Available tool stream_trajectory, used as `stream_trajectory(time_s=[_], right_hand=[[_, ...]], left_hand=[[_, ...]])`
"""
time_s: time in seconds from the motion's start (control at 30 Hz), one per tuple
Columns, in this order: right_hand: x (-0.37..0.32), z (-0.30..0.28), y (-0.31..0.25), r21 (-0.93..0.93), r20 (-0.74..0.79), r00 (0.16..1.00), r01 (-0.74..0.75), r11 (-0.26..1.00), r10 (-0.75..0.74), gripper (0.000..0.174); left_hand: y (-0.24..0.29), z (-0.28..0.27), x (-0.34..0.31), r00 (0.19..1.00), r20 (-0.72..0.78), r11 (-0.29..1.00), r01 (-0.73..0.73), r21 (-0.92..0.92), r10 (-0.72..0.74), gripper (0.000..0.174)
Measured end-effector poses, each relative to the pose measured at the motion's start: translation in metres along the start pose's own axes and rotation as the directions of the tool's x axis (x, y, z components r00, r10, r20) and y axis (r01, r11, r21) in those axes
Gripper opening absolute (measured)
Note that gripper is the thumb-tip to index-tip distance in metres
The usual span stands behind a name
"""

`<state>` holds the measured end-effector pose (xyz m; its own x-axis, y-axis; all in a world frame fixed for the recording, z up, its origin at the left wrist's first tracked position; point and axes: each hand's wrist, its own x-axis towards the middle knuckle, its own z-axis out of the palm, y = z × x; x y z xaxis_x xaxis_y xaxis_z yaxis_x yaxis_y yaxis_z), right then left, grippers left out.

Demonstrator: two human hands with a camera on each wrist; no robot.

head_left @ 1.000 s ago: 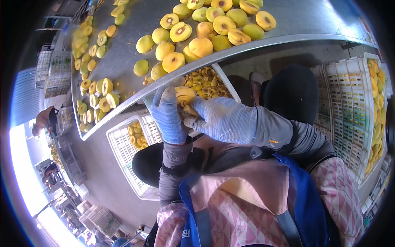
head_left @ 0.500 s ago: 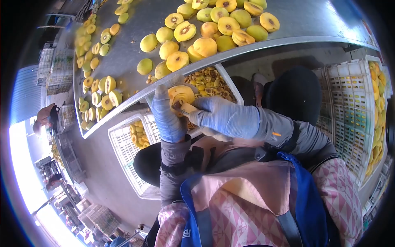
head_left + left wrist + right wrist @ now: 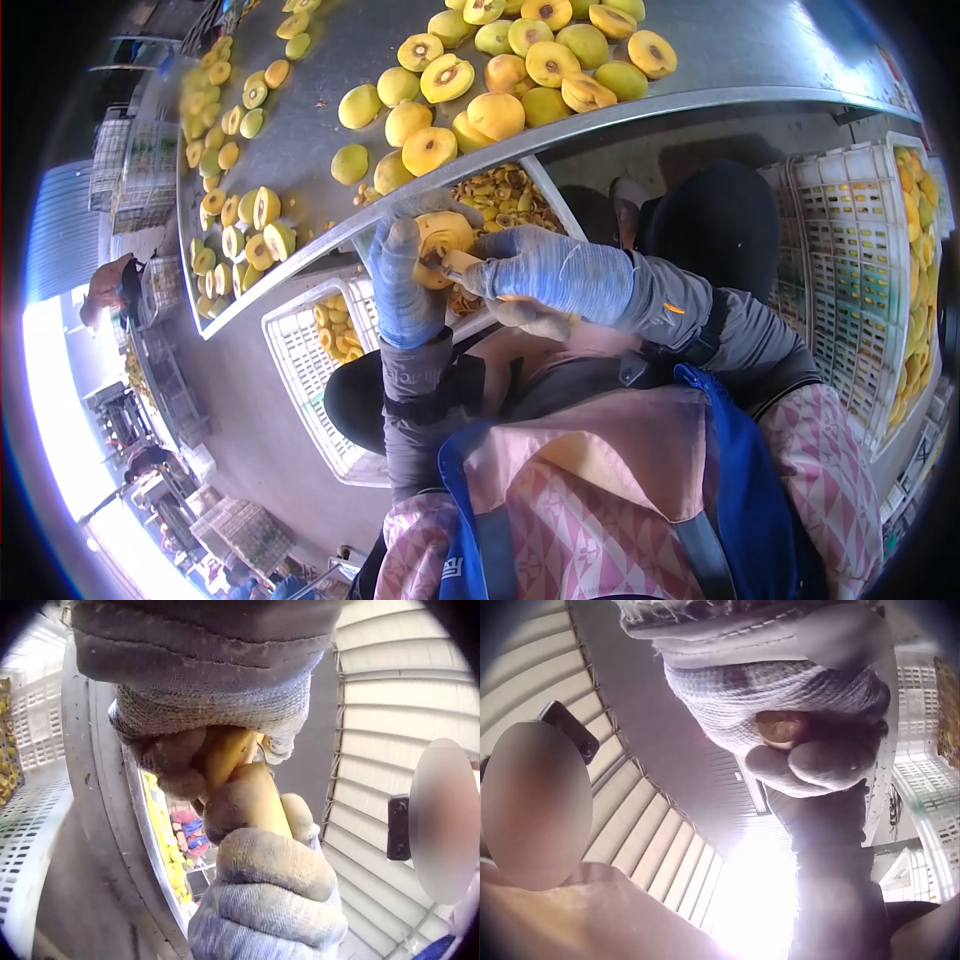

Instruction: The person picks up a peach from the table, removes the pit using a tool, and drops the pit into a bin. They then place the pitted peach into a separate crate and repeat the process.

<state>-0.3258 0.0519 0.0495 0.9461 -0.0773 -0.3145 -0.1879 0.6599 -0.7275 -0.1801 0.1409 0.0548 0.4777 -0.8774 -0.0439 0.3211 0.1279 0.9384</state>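
At the centre of the head view, the left hand's (image 3: 400, 288) fingers curl round a yellow peach half (image 3: 447, 230); the right hand's (image 3: 565, 280) fingers clasp a wooden-handled tool (image 3: 459, 262) at its dark middle. Excess force could make the tool slip, tearing flesh or jabbing the supporting hand.

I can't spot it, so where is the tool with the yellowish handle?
In the head view, just left of centre, the right hand grips the tool, its tip at the cut fruit in the left hand.
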Motion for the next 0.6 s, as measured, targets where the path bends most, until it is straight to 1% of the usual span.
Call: stream_trajectory(time_s=[0.07, 0.1, 0.13, 0.17, 0.2, 0.23, 0.27, 0.3, 0.37, 0.4, 0.47, 0.5, 0.57, 0.6], right_hand=[[-0.009, 0.015, -0.015, -0.098, -0.112, 0.991, -0.086, 0.991, 0.075, 0.028], [-0.002, 0.014, -0.003, -0.100, -0.110, 0.991, -0.085, 0.991, 0.074, 0.028], [0.010, 0.010, 0.020, -0.485, -0.168, 0.919, 0.238, 0.842, -0.357, 0.028], [0.016, 0.008, 0.033, -0.788, -0.049, 0.695, 0.414, 0.454, -0.718, 0.028], [0.012, 0.010, 0.033, -0.788, -0.051, 0.694, 0.414, 0.455, -0.718, 0.028], [0.006, 0.011, 0.031, -0.885, -0.037, 0.763, 0.275, 0.376, -0.645, 0.026], [0.003, 0.013, 0.029, -0.953, -0.040, 0.824, 0.138, 0.269, -0.565, 0.027], [0.001, 0.014, 0.027, -0.953, -0.040, 0.824, 0.138, 0.269, -0.565, 0.027], [-0.001, 0.017, 0.023, -0.977, -0.036, 0.848, 0.081, 0.196, -0.529, 0.029], [-0.004, 0.020, 0.018, -0.977, -0.034, 0.848, 0.083, 0.195, -0.529, 0.029], [-0.008, 0.027, 0.008, -0.978, -0.120, 0.899, -0.034, 0.206, -0.420, 0.030], [-0.007, 0.026, 0.009, -0.978, -0.120, 0.899, -0.034, 0.206, -0.421, 0.030], [-0.003, 0.024, 0.016, -0.994, -0.057, 0.886, -0.009, 0.106, -0.460, 0.031], [0.001, 0.020, 0.021, -0.994, -0.057, 0.885, -0.009, 0.106, -0.461, 0.031]], left_hand=[[-0.004, -0.006, 0.000, 0.998, -0.029, 0.998, 0.052, -0.035, -0.053, 0.051], [-0.003, -0.005, 0.000, 0.998, -0.030, 0.998, 0.049, -0.034, -0.050, 0.051], [-0.004, -0.002, -0.001, 0.994, -0.102, 0.999, 0.030, 0.045, -0.025, 0.050], [-0.005, 0.001, -0.001, 0.985, -0.171, 0.992, 0.019, 0.125, 0.003, 0.050], [-0.007, 0.003, -0.002, 0.985, -0.170, 0.992, 0.020, 0.126, 0.002, 0.050], [-0.009, 0.004, -0.001, 0.973, -0.229, 0.987, -0.005, 0.163, 0.042, 0.048], [-0.011, 0.006, 0.000, 0.955, -0.285, 0.979, -0.027, 0.202, 0.086, 0.046], [-0.012, 0.006, 0.000, 0.955, -0.284, 0.979, -0.028, 0.202, 0.086, 0.046], [-0.013, 0.007, 0.001, 0.941, -0.323, 0.979, -0.031, 0.202, 0.096, 0.043], [-0.013, 0.006, 0.001, 0.941, -0.325, 0.979, -0.032, 0.202, 0.097, 0.043], [-0.014, 0.006, 0.001, 0.934, -0.312, 0.947, -0.073, 0.312, 0.174, 0.042], [-0.015, 0.005, 0.002, 0.934, -0.312, 0.947, -0.073, 0.312, 0.175, 0.042], [-0.018, 0.003, 0.003, 0.923, -0.331, 0.956, -0.102, 0.275, 0.194, 0.035], [-0.017, 0.002, 0.002, 0.923, -0.331, 0.956, -0.103, 0.275, 0.195, 0.035]])
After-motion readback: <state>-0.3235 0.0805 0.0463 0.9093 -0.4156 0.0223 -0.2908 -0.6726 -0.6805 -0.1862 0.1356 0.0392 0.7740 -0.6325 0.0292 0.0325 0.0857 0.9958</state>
